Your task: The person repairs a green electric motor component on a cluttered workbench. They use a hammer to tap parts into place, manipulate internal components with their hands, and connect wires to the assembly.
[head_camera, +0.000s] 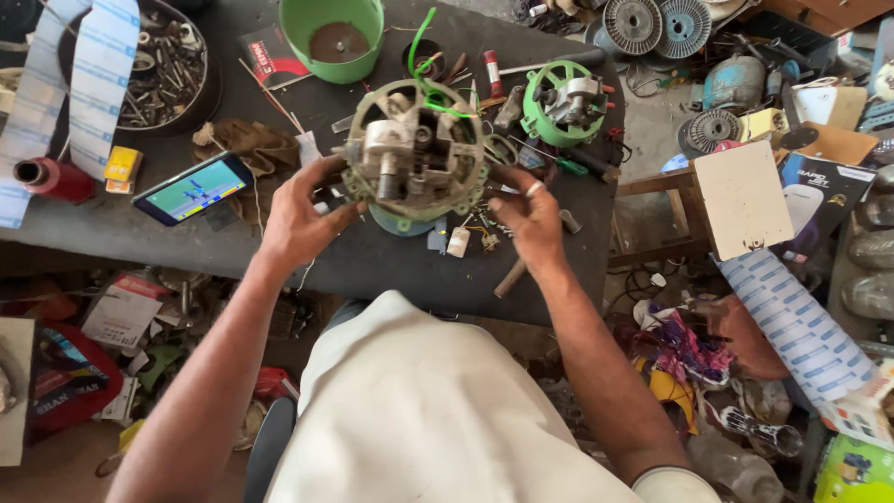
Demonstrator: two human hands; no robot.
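A round, dirty pale-green fan motor housing (414, 149) with a metal core and green wires is held above the dark workbench (391, 270). My left hand (300, 216) grips its lower left rim. At its lower right rim, my right hand (529, 216), with a ring on one finger, grips the housing. A second, brighter green motor housing (563, 102) lies on the bench behind and to the right.
A green plastic bucket (332, 35) stands at the back, beside a pan of screws and bolts (163, 70). A lit phone (191, 189) lies left. A red spool (56, 179), small tools, a wooden stool (736, 200) and floor clutter surround the bench.
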